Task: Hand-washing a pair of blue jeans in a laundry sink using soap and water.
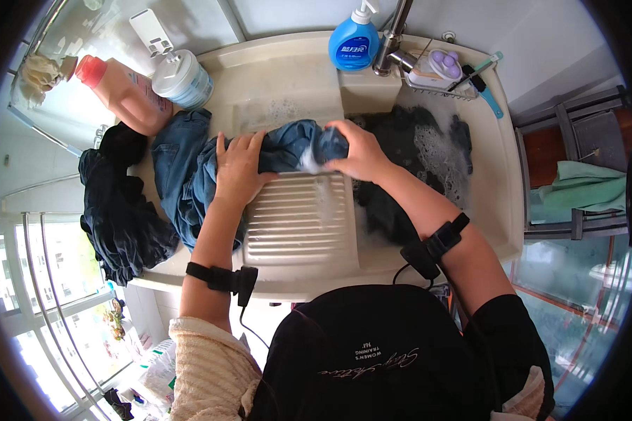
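Observation:
Blue denim jeans (181, 158) lie across the left part of a cream laundry sink (511, 210) and along the top of its ribbed washboard (300, 221). My left hand (239, 168) presses on the denim with its fingers spread. At the right end of the cloth, my right hand (355, 150) grips a bunched part of the jeans, where some white suds show. Dark garments (395, 152) soak in foamy water in the basin right of the washboard. More black clothing (126, 205) is heaped over the sink's left edge.
A pink detergent bottle (129, 97) and a white tub (181, 79) stand at the back left. Near the faucet (387, 52) are a blue pump bottle (354, 42), a wire rack (442, 90) and a blue-handled brush (484, 94). A green cloth (587, 184) hangs at the right.

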`<action>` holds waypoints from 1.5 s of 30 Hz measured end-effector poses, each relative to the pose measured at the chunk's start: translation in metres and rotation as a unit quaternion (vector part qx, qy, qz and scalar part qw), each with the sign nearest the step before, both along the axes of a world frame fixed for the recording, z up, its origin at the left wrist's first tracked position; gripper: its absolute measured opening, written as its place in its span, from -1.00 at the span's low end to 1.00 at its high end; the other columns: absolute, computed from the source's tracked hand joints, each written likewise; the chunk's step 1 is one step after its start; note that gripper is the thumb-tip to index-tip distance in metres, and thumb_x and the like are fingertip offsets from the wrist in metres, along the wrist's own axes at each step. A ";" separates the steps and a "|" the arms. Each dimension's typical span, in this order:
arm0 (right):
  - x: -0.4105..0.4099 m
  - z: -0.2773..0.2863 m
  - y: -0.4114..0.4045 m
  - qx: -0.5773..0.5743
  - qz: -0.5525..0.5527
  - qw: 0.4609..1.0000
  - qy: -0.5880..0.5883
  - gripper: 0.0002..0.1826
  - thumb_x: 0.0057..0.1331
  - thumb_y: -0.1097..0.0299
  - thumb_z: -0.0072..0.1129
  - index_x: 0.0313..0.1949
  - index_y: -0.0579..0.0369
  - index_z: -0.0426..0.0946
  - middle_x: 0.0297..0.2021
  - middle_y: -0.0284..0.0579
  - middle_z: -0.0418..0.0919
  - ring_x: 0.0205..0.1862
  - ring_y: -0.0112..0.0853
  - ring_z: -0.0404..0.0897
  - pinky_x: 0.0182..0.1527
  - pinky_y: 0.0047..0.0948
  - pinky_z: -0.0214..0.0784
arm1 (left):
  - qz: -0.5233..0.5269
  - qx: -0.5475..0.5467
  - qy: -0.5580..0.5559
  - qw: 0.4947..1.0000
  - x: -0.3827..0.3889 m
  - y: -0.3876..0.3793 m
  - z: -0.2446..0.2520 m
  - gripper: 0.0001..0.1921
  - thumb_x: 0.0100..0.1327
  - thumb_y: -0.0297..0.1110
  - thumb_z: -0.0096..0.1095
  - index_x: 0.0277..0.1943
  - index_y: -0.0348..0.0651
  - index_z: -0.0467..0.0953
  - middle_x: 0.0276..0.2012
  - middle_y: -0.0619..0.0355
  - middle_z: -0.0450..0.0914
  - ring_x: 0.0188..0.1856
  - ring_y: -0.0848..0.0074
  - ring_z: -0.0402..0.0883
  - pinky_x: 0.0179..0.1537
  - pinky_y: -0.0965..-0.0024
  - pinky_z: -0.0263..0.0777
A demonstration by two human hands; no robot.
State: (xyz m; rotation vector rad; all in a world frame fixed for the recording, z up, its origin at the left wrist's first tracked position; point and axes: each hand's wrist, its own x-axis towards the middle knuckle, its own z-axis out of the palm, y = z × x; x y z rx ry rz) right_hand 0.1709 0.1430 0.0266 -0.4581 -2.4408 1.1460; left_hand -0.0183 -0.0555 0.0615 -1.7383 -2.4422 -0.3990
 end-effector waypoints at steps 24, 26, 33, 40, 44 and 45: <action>-0.084 0.004 -0.024 0.281 -0.085 0.951 -0.103 -0.72 0.22 0.10 0.21 -0.37 0.06 0.59 -0.36 -0.04 0.61 -0.19 -0.09 0.60 -0.14 -0.04 0.42 | 0.069 0.174 0.044 0.981 -0.005 0.071 -0.051 -0.82 0.35 -0.28 0.13 -0.36 -0.15 0.50 -0.35 -0.01 0.58 -0.26 0.13 0.56 -0.25 0.04 0.35; -0.098 -0.003 -0.014 0.271 -0.105 0.950 -0.111 -0.73 0.22 0.11 0.21 -0.39 0.05 0.58 -0.34 -0.04 0.61 -0.17 -0.10 0.59 -0.15 -0.07 0.43 | 0.086 0.204 0.073 0.972 -0.018 0.093 -0.053 -0.82 0.37 -0.29 0.10 -0.35 -0.14 0.50 -0.33 -0.01 0.59 -0.27 0.13 0.56 -0.25 0.02 0.34; 0.004 -0.014 -0.042 0.324 0.047 0.940 0.097 -0.69 0.06 0.08 0.31 -0.44 0.03 0.51 -0.31 -0.11 0.56 -0.22 -0.08 0.55 -0.14 0.03 0.34 | -0.038 0.184 -0.113 0.976 0.063 0.012 -0.051 -0.73 0.29 -0.09 0.22 -0.39 -0.10 0.51 -0.42 0.00 0.54 -0.35 0.13 0.55 -0.26 -0.02 0.27; -0.096 -0.001 -0.016 0.219 -0.094 0.962 -0.130 -0.73 0.20 0.12 0.25 -0.42 0.06 0.54 -0.35 -0.07 0.60 -0.21 -0.08 0.59 -0.19 -0.04 0.38 | 0.170 0.033 0.056 0.983 -0.022 0.100 -0.058 -0.82 0.39 -0.28 0.07 -0.16 -0.11 0.60 -0.31 0.09 0.64 -0.28 0.22 0.61 -0.23 0.14 0.41; -0.053 -0.010 -0.034 0.281 -0.053 0.958 0.017 -0.72 0.09 0.10 0.31 -0.36 0.02 0.54 -0.33 -0.12 0.54 -0.16 -0.10 0.55 -0.15 -0.02 0.34 | 0.082 0.189 -0.037 0.978 0.013 0.056 -0.076 -0.78 0.36 -0.21 0.09 -0.35 -0.11 0.53 -0.42 0.05 0.52 -0.32 0.14 0.54 -0.21 0.03 0.33; -0.022 -0.014 -0.033 0.303 -0.013 0.951 0.058 -0.69 0.05 0.09 0.33 -0.35 0.01 0.53 -0.33 -0.14 0.53 -0.16 -0.12 0.53 -0.15 -0.01 0.32 | 0.026 0.206 -0.067 0.976 0.038 0.043 -0.070 -0.76 0.33 -0.18 0.10 -0.36 -0.13 0.52 -0.43 0.03 0.49 -0.32 0.10 0.52 -0.22 0.02 0.32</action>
